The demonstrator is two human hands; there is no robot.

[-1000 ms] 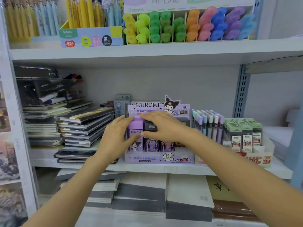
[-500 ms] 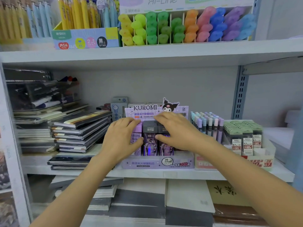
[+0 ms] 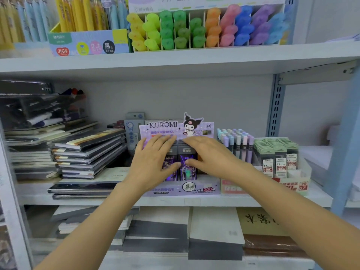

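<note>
The left hand (image 3: 153, 162) and right hand (image 3: 211, 157) press flat on packs (image 3: 186, 152) filling the Kuromi box (image 3: 194, 189).

Middle shelf (image 3: 214, 201): we find the display box (image 3: 181, 190) at centre, near the front edge, with packs (image 3: 187, 166) standing in it. Our left hand (image 3: 153, 164) and right hand (image 3: 210, 156) rest side by side on the packs. A stack of notebooks (image 3: 87, 152) lies left of the box. A pen rack (image 3: 235, 141) stands just right of it, and a refill tray (image 3: 280, 158) stands farther right. Highlighters (image 3: 194, 30) sit on the shelf above, and paper pads (image 3: 214, 225) lie below.
</note>
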